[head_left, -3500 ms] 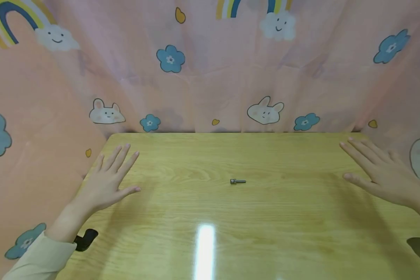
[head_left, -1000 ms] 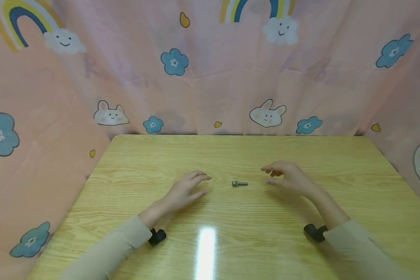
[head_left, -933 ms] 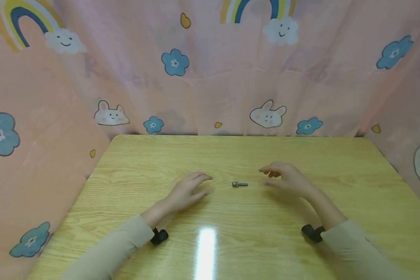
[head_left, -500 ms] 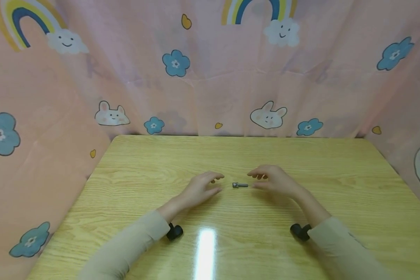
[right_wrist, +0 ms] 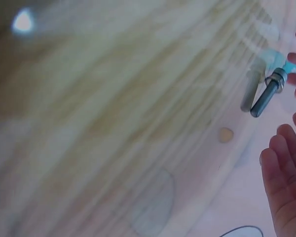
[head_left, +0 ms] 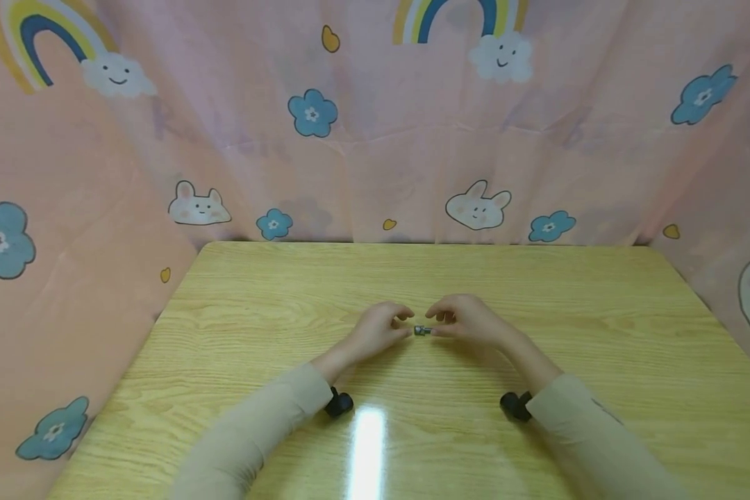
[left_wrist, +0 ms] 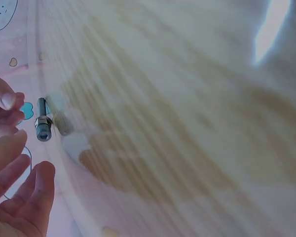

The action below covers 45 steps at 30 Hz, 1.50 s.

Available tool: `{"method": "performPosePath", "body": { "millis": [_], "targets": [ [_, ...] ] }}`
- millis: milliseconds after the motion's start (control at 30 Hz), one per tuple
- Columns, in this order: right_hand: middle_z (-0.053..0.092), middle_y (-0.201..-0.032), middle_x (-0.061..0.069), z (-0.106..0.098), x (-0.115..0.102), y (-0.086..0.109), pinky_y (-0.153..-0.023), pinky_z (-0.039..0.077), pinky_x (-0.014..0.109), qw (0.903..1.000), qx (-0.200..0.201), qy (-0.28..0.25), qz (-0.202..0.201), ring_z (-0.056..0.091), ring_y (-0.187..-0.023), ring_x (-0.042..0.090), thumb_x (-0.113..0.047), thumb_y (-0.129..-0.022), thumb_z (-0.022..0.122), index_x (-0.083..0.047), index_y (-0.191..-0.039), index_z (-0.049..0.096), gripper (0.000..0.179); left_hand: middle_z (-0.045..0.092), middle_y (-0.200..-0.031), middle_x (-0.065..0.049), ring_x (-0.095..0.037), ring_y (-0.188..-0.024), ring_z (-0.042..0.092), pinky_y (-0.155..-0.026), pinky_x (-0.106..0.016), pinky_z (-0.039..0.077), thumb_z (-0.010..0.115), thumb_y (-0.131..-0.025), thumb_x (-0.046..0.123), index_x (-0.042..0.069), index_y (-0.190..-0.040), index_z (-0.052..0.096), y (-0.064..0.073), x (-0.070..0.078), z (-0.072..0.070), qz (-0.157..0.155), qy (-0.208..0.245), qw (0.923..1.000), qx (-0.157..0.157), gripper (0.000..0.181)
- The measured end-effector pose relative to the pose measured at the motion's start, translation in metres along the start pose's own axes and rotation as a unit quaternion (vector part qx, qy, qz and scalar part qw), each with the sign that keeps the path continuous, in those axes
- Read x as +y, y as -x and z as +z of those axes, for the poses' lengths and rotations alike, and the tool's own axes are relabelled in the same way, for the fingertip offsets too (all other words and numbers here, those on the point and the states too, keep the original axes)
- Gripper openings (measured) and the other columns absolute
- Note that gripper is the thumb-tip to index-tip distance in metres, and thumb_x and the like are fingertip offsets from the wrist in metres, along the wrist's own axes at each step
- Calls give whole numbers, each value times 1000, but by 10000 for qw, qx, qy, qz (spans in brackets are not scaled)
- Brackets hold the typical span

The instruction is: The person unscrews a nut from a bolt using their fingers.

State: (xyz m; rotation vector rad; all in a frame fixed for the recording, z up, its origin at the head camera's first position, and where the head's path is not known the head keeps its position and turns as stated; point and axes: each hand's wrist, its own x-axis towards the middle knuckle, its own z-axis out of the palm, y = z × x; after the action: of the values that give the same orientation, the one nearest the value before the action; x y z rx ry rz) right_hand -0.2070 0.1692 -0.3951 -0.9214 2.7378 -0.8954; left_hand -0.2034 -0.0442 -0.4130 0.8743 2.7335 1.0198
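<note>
A small metal bolt (head_left: 421,330) lies on its side on the wooden table (head_left: 275,292), its head to the left. In the left wrist view the bolt (left_wrist: 43,121) shows a socket in its head and a ring, perhaps a nut or washers, beside it. My left hand (head_left: 381,326) is just left of the head, fingers bent and parted from the thumb. From the right, my right hand (head_left: 469,321) reaches over the shank, its thumb hiding the shank's end in the head view. The right wrist view shows the bolt (right_wrist: 268,91) apart from the fingers (right_wrist: 281,163).
A pink curtain (head_left: 375,160) printed with rainbows, flowers and rabbits hangs behind and beside the table. Black wrist-worn devices show under both cuffs, one at the left wrist (head_left: 339,403) and one at the right (head_left: 515,406). A bright light reflection lies on the tabletop.
From wide apart at the table's sides, both hands have come inward to the bolt, one on each end. Their fingers have bent from spread. The bolt stays in place.
</note>
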Motion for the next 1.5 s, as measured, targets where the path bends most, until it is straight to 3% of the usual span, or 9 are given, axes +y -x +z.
{"method": "performPosePath", "body": {
  "millis": [200,400,633,933,1233,1500],
  "targets": [
    [65,-84,1,5,0,-8,-68,48,29,9999,-133,55,94,56,-75,14,-11,-79,75,0,-99,69,24,66,-104,-12,-21,-90,64,-75,-24,51,67,-86,7,0,-109,65,-8,3,6,-216,254,9994,-71,24],
    [66,-87,4,7,-1,-12,-69,48,29,9993,-325,5,195,56,-75,13,-9,-77,76,1,-98,69,24,68,-89,-8,-17,-82,62,-71,-23,48,69,-83,5,0,-100,68,-14,4,12,-227,-17,9997,-15,18],
    [60,-71,-1,12,-1,-16,-59,42,24,9987,-352,299,-202,48,-65,9,-1,-75,75,-1,-88,71,14,66,-78,-3,-9,-69,54,-64,-20,44,71,-81,4,2,-88,70,-15,7,16,-327,38,9994,-41,7],
    [56,-64,-2,14,-1,-18,-54,38,22,9978,-365,498,-248,44,-59,7,6,-73,72,-1,-81,70,10,67,-76,-4,-9,-69,55,-64,-20,45,69,-83,4,0,-83,70,-16,9,17,-357,179,9992,-95,4],
    [59,-67,-2,14,0,-17,-55,40,22,9984,-423,350,-145,46,-61,7,4,-76,72,-2,-83,70,10,68,-79,-6,-10,-71,57,-66,-20,46,66,-86,5,0,-84,70,-16,8,15,-432,468,9977,-231,6],
    [62,-75,-4,1,-7,-10,-60,44,23,9974,-611,232,-300,49,-66,7,-1,-80,70,-5,-87,71,9,69,-81,-6,-7,-71,59,-65,-17,47,66,-86,5,0,-85,70,-9,11,7,-154,770,9965,-269,7]
  ]
}}
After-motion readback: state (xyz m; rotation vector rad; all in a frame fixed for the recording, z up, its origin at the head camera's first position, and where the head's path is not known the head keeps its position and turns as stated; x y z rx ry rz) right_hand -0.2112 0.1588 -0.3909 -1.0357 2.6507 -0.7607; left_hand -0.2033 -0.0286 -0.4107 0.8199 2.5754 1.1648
